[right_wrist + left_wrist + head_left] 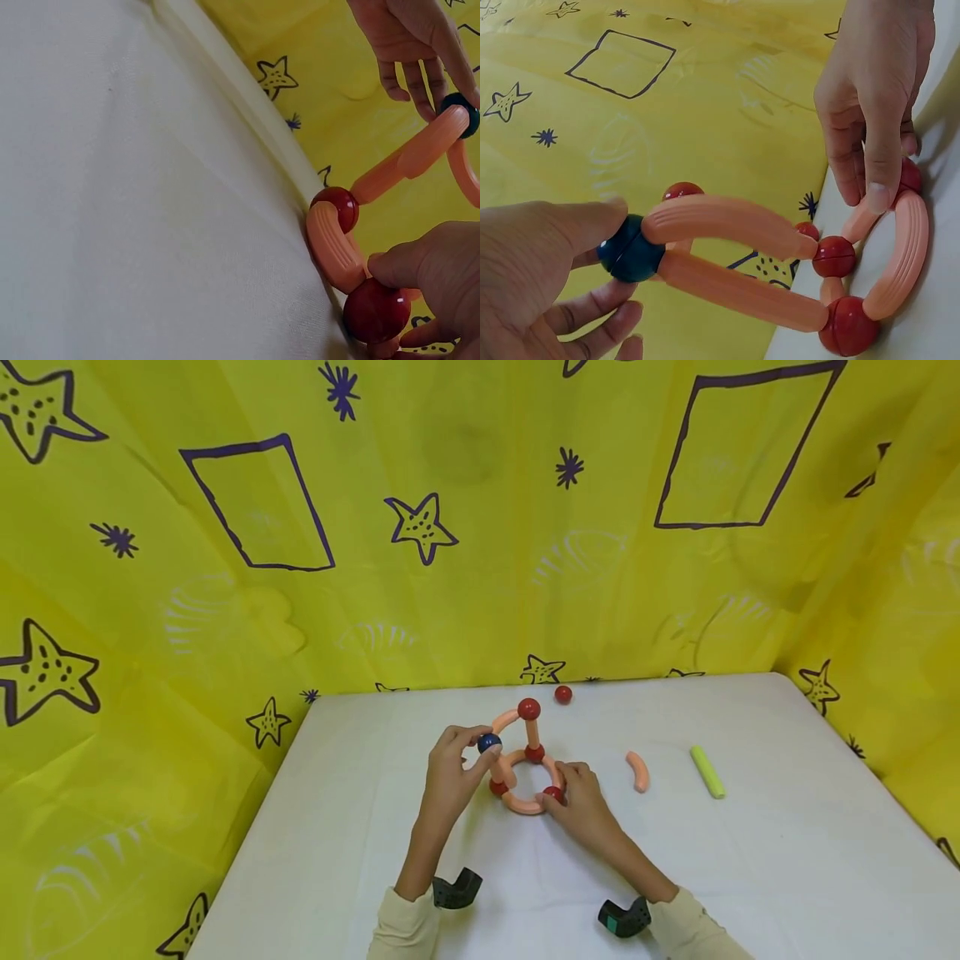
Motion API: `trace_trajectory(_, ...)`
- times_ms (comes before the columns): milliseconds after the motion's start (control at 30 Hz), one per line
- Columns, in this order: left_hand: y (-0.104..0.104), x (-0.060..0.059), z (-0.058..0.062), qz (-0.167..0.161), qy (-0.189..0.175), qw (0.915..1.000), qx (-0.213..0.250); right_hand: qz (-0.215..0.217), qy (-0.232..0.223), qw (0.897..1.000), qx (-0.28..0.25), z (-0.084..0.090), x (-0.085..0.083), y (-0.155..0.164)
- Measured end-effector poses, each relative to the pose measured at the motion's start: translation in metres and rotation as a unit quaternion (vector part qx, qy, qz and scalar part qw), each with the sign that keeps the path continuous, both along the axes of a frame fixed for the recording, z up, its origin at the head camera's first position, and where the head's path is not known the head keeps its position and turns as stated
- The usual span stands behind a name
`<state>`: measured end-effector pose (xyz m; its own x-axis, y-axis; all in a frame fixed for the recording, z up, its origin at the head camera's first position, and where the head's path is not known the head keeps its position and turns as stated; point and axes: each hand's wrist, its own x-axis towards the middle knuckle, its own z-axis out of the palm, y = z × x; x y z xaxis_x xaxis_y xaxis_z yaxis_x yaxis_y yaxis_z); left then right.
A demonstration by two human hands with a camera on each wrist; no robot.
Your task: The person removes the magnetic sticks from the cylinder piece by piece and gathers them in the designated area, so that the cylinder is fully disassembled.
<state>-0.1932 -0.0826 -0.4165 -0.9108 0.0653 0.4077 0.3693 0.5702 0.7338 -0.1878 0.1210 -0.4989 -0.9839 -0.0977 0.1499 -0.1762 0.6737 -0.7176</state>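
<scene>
The left hand, just left of the frame's middle in the head view, pinches a dark blue ball between thumb and curled fingers; the left wrist view shows two peach rods meeting at that ball. The right hand, just right of centre, has its fingers curled down onto a red ball at the near edge of the rod-and-ball structure, thumb and fingertips gripping it. The structure stands on the white table at centre frame: a ring of curved peach rods joined by red balls, with uprights rising from it. A loose red ball lies behind it, and a loose curved peach rod and a green rod lie to the right, well apart from the hands.
</scene>
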Motion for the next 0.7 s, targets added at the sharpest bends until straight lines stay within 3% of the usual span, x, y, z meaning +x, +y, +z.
trace_trajectory(167, -0.002, 0.000, 0.001, -0.025, 0.029, 0.9988, -0.032, 0.023, 0.001, 0.999, -0.035, 0.000, -0.007, 0.005)
trace_trajectory(333, -0.005, 0.000, -0.001, -0.058, 0.065, 0.9943, -0.063, 0.020, -0.018, 0.999, -0.041, 0.002, -0.009, 0.009)
trace_trajectory(567, -0.011, -0.001, 0.002, -0.123, 0.108, 0.9812, -0.102, 0.006, -0.051, 0.998, -0.044, 0.003, -0.012, 0.013)
trace_trajectory(700, -0.014, 0.000, 0.005, -0.169, 0.125, 0.9716, -0.109, 0.029, -0.052, 0.997, -0.058, 0.006, -0.016, 0.017)
